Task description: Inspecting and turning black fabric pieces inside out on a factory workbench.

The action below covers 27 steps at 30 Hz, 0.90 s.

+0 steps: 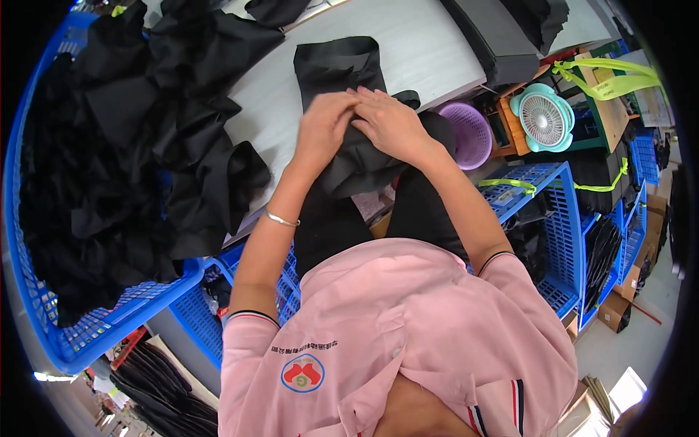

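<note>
A black fabric piece (338,62) lies partly on the light grey tabletop and drapes over its near edge toward my lap. Over the middle of this piece my two hands meet, fingertips close together. My left hand (325,130) is closed with bent fingers, gripping the cloth. From the other side my right hand (393,125) has its fingers angled toward the left one and its thumb lower down, with black cloth between them. The exact hold under the fingertips is hidden. A narrow black loop of fabric (408,98) sticks out beside my right hand.
To the left, a large blue basket (131,309) is heaped with black fabric pieces (124,153). The grey table (422,51) bears a black stack (502,44) at the far right. A purple bin (466,135), a turquoise fan (545,120) and blue crates (557,218) stand right.
</note>
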{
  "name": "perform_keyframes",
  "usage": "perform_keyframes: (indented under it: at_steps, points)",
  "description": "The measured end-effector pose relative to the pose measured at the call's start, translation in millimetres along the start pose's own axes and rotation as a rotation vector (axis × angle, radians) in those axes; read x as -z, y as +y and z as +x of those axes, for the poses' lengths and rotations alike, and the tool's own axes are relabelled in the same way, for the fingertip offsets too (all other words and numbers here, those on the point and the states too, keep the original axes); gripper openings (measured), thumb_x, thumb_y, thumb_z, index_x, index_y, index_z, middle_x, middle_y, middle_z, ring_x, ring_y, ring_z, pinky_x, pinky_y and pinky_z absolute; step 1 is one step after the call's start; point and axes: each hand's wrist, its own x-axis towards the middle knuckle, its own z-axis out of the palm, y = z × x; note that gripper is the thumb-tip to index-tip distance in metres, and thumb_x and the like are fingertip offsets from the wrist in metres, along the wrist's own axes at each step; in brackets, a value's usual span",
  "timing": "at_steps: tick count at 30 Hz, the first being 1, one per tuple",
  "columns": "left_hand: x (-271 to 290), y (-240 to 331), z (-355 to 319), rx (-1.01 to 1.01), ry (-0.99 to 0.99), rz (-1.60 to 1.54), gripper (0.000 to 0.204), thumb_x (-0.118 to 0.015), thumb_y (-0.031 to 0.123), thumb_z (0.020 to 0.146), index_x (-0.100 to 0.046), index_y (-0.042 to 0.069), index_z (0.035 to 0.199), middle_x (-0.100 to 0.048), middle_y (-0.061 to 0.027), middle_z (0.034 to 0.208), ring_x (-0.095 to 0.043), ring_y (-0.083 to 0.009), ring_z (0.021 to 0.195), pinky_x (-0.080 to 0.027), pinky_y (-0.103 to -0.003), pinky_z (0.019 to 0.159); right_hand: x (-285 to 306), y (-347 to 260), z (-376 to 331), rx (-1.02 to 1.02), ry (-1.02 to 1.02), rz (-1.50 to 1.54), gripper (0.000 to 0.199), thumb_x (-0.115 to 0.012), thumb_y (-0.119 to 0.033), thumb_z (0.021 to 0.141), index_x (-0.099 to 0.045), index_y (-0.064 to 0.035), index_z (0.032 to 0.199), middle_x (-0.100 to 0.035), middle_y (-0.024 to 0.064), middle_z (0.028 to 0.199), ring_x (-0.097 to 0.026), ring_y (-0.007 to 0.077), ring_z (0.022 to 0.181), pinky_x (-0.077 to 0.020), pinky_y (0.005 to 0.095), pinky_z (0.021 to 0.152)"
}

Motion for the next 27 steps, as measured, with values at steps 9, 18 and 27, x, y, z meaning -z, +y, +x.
perform_keyframes:
  at_steps: [9, 18, 27]
  points:
    - [-15, 1, 16, -0.077, -0.153, 0.391, 0.054, -0.059, 0.034, 0.097, -0.049, 0.006, 0.143, -0.053, -0.0123, 0.144, -0.046, -0.0303, 0.133, -0.035, -0.042, 0.108, 27, -4, -89, -0.560, 0.390, 0.753, 0.017, -0.062, -0.011, 0.098, -0.069, 0.0016, 0.106, -0.072, 0.0064, 0.099, -0.066, 0.0113, 0.092, -0.0504, 0.0269, 0.086]
    - [-49, 0, 27, 0.078, -0.066, 0.621, 0.091, -0.059, 0.064, 0.089, -0.037, -0.001, 0.150, -0.038, -0.0188, 0.156, -0.032, -0.0311, 0.146, -0.023, -0.050, 0.116, -26, -31, -84, -0.957, 0.335, 1.827, 0.045, -0.074, -0.015, 0.089, -0.056, -0.0029, 0.129, -0.062, 0.0087, 0.122, -0.064, 0.0193, 0.105, -0.0551, 0.0373, 0.089]
    - [-44, 11, 18, 0.069, -0.042, 0.470, 0.082, -0.064, 0.058, 0.088, -0.045, 0.005, 0.148, -0.041, -0.0191, 0.155, -0.037, -0.0355, 0.143, -0.030, -0.049, 0.113, -24, -28, -110, -0.949, 0.619, 1.629, 0.026, -0.078, -0.007, 0.084, -0.068, 0.0020, 0.106, -0.070, 0.0057, 0.098, -0.066, 0.0154, 0.089, -0.0547, 0.0320, 0.083]
